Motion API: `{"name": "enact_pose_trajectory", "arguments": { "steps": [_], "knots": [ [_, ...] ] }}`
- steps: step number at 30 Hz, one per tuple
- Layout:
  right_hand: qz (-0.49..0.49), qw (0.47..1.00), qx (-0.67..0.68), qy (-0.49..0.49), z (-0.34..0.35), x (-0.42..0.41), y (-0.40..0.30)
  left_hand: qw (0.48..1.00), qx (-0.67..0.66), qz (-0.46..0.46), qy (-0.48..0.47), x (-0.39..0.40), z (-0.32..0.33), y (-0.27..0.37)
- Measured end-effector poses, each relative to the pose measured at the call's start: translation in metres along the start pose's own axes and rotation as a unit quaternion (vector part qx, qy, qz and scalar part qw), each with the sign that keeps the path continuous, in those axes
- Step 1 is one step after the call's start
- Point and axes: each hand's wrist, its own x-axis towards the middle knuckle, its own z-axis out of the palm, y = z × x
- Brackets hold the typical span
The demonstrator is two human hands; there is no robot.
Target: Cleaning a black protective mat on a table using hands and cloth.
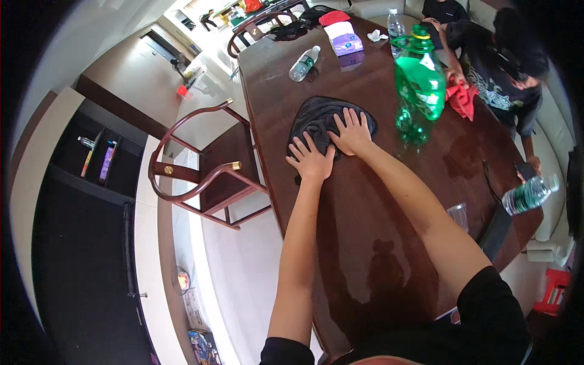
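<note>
My left hand [311, 159] rests flat on the near left part of a bunched dark cloth [315, 112], fingers spread. Beside it, my right hand [353, 133] presses on the cloth's right part, its fingers also apart. The cloth lies on a glossy dark-brown wooden table [360, 210], and part of it is hidden under my palms. Damp-looking streaks mark the tabletop near my arms. Beyond the cloth, a clear plastic bottle [305, 64] lies on its side. A large green plastic bottle [419, 82] stands to the right of my right hand.
Across the table, a person [483, 59] has a hand on a red cloth [463, 99]. A tissue pack [346, 43] and an upright water bottle [395, 27] are at the far end. Another bottle [529, 195] is at right. A wooden armchair [223, 169] stands left.
</note>
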Motion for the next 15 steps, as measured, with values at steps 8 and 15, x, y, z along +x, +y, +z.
{"name": "enact_pose_trajectory", "arguments": {
  "steps": [8,15],
  "knots": [
    [-0.046,0.999,-0.003,0.026,-0.01,-0.113,0.009,0.998,-0.016,0.059,0.004,-0.11,-0.006,-0.002],
    [-0.089,0.995,0.012,0.047,-0.02,-0.225,0.011,0.988,-0.058,0.146,0.005,-0.218,-0.011,-0.01]
  ]
}}
